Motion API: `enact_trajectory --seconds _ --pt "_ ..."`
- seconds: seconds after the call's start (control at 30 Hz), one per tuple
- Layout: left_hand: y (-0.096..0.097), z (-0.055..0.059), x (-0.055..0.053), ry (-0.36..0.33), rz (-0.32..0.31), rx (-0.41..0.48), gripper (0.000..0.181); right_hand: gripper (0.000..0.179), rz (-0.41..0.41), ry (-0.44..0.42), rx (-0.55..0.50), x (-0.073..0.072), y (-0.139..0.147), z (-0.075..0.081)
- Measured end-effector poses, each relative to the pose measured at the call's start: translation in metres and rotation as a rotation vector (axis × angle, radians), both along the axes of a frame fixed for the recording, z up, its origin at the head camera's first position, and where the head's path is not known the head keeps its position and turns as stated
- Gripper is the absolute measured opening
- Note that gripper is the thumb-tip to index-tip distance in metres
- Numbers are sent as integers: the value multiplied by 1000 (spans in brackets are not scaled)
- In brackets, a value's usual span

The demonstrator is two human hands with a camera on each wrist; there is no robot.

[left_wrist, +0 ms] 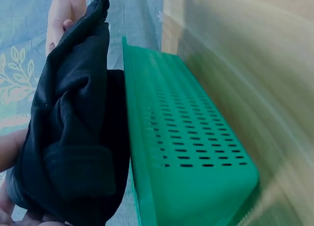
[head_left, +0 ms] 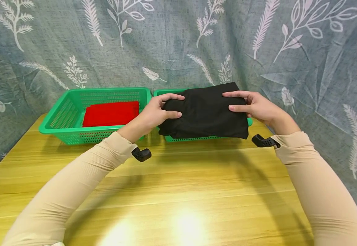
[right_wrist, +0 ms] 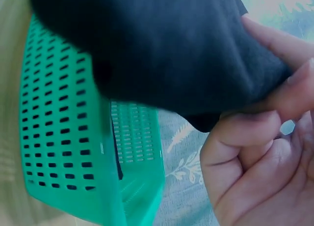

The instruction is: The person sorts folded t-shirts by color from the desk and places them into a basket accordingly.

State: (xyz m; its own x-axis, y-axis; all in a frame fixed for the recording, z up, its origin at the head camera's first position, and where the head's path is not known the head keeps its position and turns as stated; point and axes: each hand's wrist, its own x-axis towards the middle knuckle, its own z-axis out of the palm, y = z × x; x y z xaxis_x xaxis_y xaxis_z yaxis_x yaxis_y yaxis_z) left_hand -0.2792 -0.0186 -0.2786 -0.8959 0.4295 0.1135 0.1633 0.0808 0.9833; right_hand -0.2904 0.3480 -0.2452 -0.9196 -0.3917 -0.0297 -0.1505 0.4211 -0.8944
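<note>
A folded black garment [head_left: 207, 111] is held up between both hands, over the right green basket [head_left: 194, 139]. At its left end my left hand [head_left: 154, 111] grips it, thumb and forefinger on the upper face and other fingers underneath. The right hand [head_left: 262, 107] pinches the opposite end in the same way. Seen from the left wrist, the cloth [left_wrist: 73, 113] hangs in thick folds beside the basket's rim. In the right wrist view, curled fingers [right_wrist: 250, 130] hold the garment's edge from below. Most of the basket's inside is hidden by the cloth.
Left of that basket stands another green basket [head_left: 74, 131] with a folded red cloth [head_left: 112, 114] lying in it. Both are on a wooden table [head_left: 178, 184], near a patterned blue-grey curtain [head_left: 178, 41] at the back. Black wrist cameras stick out from both sleeves.
</note>
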Motion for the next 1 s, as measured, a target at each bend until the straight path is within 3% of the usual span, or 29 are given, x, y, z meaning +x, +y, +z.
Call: enact_trajectory --seconds 0.23,0.6,1.0 --pt "7 1 -16 30 22 -29 47 57 -70 33 104 -15 2 4" --pt "20 0 -38 59 42 -54 44 58 -158 23 73 -34 5 2" --pt "24 -11 -52 144 118 -222 42 54 -163 111 167 -49 -1 -5"
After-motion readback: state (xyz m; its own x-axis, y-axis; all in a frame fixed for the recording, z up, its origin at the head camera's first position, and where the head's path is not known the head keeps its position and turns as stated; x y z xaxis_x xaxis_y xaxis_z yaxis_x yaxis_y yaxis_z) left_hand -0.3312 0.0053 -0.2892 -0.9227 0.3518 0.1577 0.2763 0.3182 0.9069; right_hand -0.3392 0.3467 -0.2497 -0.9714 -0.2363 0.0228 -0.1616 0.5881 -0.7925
